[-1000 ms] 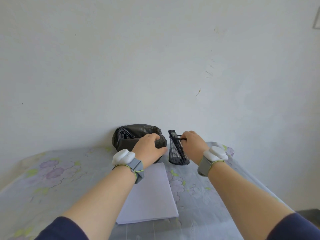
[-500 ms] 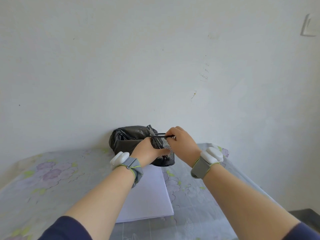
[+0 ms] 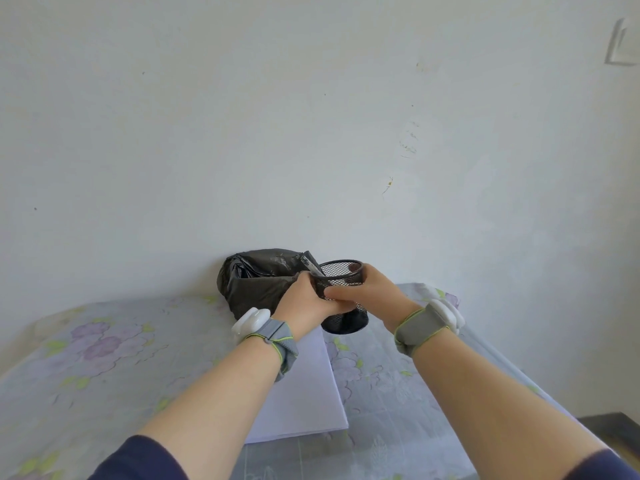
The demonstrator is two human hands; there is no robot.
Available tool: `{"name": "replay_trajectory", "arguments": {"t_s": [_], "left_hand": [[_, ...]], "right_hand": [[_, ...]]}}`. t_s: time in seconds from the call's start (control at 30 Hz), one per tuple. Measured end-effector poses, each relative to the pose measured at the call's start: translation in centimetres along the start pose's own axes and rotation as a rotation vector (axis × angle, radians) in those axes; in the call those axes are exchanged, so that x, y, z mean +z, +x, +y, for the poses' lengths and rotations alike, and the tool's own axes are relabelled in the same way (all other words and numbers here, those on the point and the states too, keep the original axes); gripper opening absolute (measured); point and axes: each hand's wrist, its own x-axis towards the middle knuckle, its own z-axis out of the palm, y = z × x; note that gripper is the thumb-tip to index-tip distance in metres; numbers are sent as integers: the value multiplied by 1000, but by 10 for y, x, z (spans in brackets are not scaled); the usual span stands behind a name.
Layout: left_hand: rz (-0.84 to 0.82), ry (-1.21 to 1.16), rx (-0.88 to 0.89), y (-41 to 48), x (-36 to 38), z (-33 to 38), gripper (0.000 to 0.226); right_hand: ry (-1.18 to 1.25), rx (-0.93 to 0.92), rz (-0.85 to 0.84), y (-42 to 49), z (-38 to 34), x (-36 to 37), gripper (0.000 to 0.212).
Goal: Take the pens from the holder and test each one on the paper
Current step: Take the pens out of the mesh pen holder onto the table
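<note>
paper (image 3: 294, 393) flat on surface (image 3: 104, 358), nearer than holder | holder (image 3: 343, 296) now tilted, raised off surface, rim toward camera, both hands wrapped around it: left hand (image 3: 304, 303), right hand (image 3: 374, 296) | pen (image 3: 310, 266) sticks out at holder's left rim | black bag (image 3: 256, 282) behind-left of holder

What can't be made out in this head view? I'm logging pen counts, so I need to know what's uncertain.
- Pens: only one dark tip pokes over the rim of the holder; the mesh and both hands hide how many are inside.
- Left hand grip: its fingertips are hidden behind the holder and the right hand.
- Paper: the left forearm covers part of it; marks there cannot be seen.
- Black bag: its contents are hidden.
</note>
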Motion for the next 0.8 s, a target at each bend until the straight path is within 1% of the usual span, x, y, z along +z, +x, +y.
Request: {"name": "replay_trajectory", "arguments": {"t_s": [0.03, 0.07, 0.1, 0.17, 0.23, 0.3, 0.33, 0.4, 0.43, 0.57, 0.8], "left_hand": [[-24, -31, -6, 2, 1, -3, 43], [-41, -65, -25, 1, 1, -4, 43], [-55, -95, -58, 2, 1, -6, 49], [-51, -121, -136, 5, -1, -12, 69], [-12, -99, -185, 6, -3, -15, 75], [21, -53, -184, 6, -7, -15, 80], [29, -19, -173, 7, -8, -15, 87], [7, 85, -140, 10, -8, -17, 96], [-15, 146, -123, 12, -6, -18, 97], [-52, 357, -49, 12, 0, -17, 85], [-116, 475, -54, 12, 7, -25, 83]], "right_hand": [[-16, 14, 35, 1, 3, -2, 26], [-53, 31, 68, 0, 4, -3, 33], [-101, 46, 96, 2, 7, -3, 43], [-193, 48, 137, 4, 13, -5, 61], [-308, 35, 159, 9, 21, -8, 71], [-449, 18, 167, 10, 26, -11, 79], [-513, 9, 170, 10, 28, -13, 83], [-616, 2, 161, 9, 32, -15, 86], [-656, 3, 151, 9, 35, -15, 86], [-826, -52, 136, 10, 39, -17, 91], [-1194, -207, 74, 8, 52, -22, 77]]}}
